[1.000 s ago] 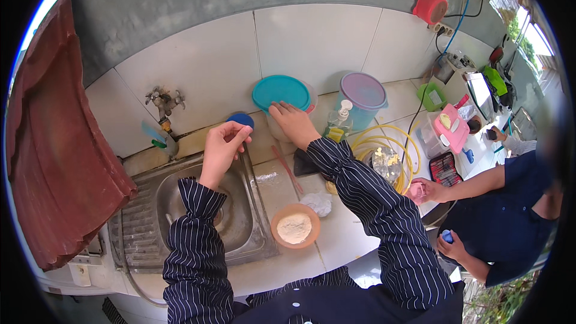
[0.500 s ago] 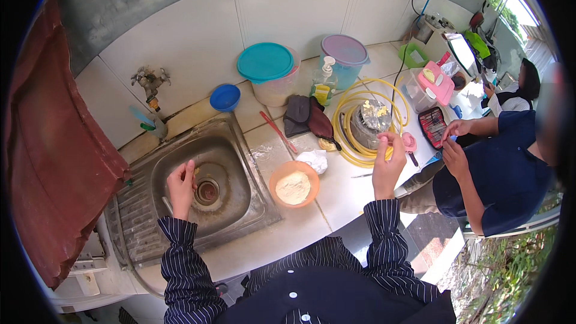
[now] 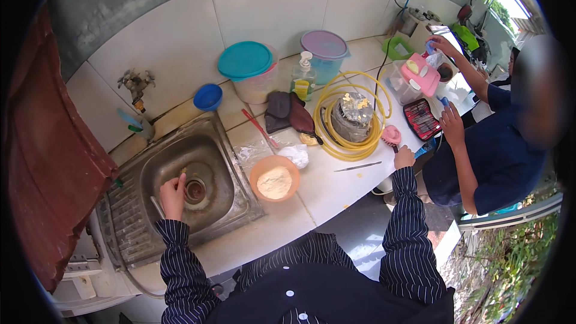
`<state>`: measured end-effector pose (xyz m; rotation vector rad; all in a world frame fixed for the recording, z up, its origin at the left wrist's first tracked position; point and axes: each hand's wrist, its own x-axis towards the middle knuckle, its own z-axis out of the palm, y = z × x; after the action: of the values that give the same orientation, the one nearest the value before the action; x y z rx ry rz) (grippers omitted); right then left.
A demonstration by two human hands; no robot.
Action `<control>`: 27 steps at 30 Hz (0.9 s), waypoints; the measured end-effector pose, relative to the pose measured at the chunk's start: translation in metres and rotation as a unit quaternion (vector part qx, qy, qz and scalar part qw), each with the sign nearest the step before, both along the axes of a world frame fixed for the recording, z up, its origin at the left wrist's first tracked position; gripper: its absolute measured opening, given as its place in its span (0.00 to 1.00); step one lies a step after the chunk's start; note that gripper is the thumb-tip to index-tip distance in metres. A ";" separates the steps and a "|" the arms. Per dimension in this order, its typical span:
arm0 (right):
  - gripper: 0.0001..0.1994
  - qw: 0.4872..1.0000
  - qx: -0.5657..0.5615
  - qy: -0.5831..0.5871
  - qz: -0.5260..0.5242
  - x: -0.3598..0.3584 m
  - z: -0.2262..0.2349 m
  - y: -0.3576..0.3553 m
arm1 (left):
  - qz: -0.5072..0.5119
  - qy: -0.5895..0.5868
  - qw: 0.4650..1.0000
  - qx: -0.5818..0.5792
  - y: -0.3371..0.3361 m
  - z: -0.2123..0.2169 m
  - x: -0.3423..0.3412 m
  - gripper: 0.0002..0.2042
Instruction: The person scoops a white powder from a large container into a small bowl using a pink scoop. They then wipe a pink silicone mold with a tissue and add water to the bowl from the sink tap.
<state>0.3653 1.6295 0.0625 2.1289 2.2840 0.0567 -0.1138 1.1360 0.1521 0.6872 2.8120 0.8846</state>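
My left hand [image 3: 173, 197] is closed in a pinch over the steel sink [image 3: 235, 195], left of its drain. What its fingertips hold, if anything, is too small to make out. At the counter's front edge on the right, my right hand [image 3: 404, 157] is closed at the dark handle of a pink-headed tool [image 3: 392, 134]. The handle's lower end is hidden by the fingers. Between my hands stands an orange bowl [image 3: 254, 174] with pale yellow powder, beside a crumpled white bag [image 3: 294, 156]. A thin pointed metal tool [image 3: 358, 167] lies left of my right hand.
A coiled yellow hose [image 3: 329, 145] surrounds a grey round object [image 3: 354, 117]. Lidded tubs [image 3: 245, 60], a soap bottle [image 3: 303, 77] and a blue bowl [image 3: 207, 97] stand behind. On the right a co-worker [image 3: 480, 162] reaches over an open tool case [image 3: 422, 119].
My right hand has lowered from above the counter to the pink-headed tool's handle. My left hand stays over the sink. The co-worker's hands have parted, one reaching farther back.
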 end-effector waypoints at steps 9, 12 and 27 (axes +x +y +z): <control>0.19 0.984 -0.049 0.160 -0.056 0.023 -0.014 -0.030 | -0.044 -0.029 0.992 0.110 -0.005 -0.044 0.011 0.07; 0.16 0.933 -0.086 0.346 -0.056 0.060 -0.026 -0.040 | -0.036 -0.092 0.988 0.118 0.009 -0.035 0.021 0.08; 0.06 0.562 -0.264 0.782 0.040 -0.035 0.111 -0.239 | -0.190 -0.184 0.946 0.187 0.044 0.044 0.103 0.14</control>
<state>0.3303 1.3902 0.1736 1.5628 1.9256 -3.0584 -0.0108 1.1796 0.1962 0.9527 2.1080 1.3152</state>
